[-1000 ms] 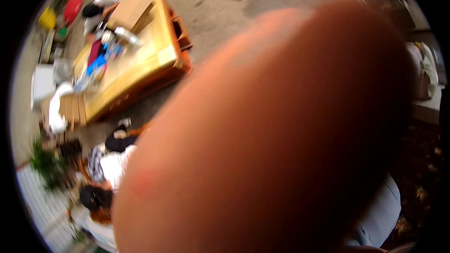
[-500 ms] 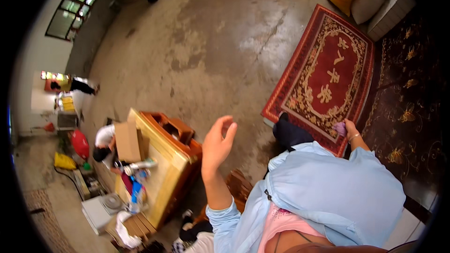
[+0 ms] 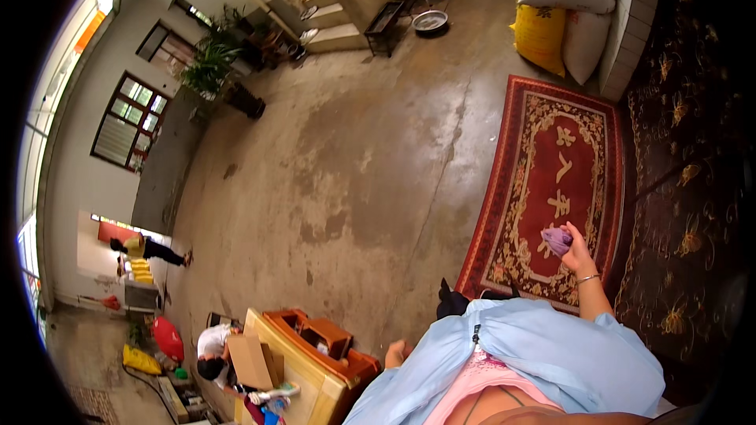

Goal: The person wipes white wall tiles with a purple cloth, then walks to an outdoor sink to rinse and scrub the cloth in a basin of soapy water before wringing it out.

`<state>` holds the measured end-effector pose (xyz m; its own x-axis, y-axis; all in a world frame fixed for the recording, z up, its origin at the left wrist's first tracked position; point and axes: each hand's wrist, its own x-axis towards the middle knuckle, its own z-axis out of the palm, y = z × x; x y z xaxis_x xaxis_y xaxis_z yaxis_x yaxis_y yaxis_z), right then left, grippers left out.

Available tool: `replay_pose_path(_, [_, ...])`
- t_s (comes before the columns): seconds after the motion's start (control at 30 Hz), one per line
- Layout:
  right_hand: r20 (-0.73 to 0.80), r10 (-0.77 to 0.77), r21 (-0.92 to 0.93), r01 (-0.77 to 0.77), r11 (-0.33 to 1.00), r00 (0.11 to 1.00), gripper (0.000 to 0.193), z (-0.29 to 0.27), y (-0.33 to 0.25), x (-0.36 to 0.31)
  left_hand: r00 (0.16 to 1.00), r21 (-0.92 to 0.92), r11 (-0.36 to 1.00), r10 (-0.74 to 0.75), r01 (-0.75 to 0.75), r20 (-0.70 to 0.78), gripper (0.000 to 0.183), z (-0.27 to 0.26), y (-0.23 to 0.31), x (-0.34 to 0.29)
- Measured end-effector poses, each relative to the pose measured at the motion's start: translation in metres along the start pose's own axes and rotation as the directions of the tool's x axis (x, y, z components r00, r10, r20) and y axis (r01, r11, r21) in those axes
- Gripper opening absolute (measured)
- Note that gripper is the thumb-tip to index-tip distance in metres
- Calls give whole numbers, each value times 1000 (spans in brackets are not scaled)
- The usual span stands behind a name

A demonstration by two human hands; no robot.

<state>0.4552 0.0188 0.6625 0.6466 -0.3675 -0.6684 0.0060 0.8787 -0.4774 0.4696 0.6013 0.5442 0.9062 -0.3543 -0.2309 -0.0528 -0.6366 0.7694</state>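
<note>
A crumpled purple cloth (image 3: 557, 240) is gripped in my right hand (image 3: 577, 250), which has a bracelet at the wrist. That hand is held out over the red patterned floor mat (image 3: 543, 165), to the right of my body. My left hand (image 3: 397, 353) hangs low by my left side, partly covered by my light blue sleeve. Its fingers look loosely bent and apart, with nothing visible in them. It is nearest to the wooden furniture piece (image 3: 327, 340) on its left. My dark shoes show at the near edge of the mat.
Stacked sacks (image 3: 543, 35) stand beyond the mat, against a tiled ledge (image 3: 630, 16). Dark flowered covering (image 3: 685, 181) runs along the right. At lower left, a person (image 3: 214, 350) bends by a cardboard box (image 3: 252, 362). Another person (image 3: 150, 249) stands farther off. Concrete stairs (image 3: 327, 20) rise at the back.
My view has tilted up, bringing the stairs and far wall in. My left hand has dropped from in front of me to my side. My right hand has swung forward with the purple cloth.
</note>
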Motion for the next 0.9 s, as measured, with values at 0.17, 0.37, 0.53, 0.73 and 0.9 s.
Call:
replay_pose_path(0.17, [354, -102, 114, 66, 991, 930, 23, 122, -44, 56, 949, -602, 746, -133, 286, 285, 28, 8, -50, 62])
replay_pose_path(0.37, [182, -147, -41, 157, 987, 972, 24, 114, -63, 213, 615, -510, 448, -756, 735, 222, 26, -33, -13, 242])
replay_pose_path(0.53, [-10, 38, 90, -36, 995, 999, 32, -6, -72, 250, 574, -335, 496, -795, 801, 194, 20, -27, 76, 454])
replay_pose_path(0.73, [-706, 45, 240, 179, 954, 707, 30, -120, -119, 213, 879, -310, 845, -325, 435, 348, 20, 59, 224, 724])
replay_pose_path(0.9, [-826, 70, 325, 372, 870, 559, 27, -103, -176, 248, 876, -191, 906, -282, 377, 392, 29, 134, 338, 895])
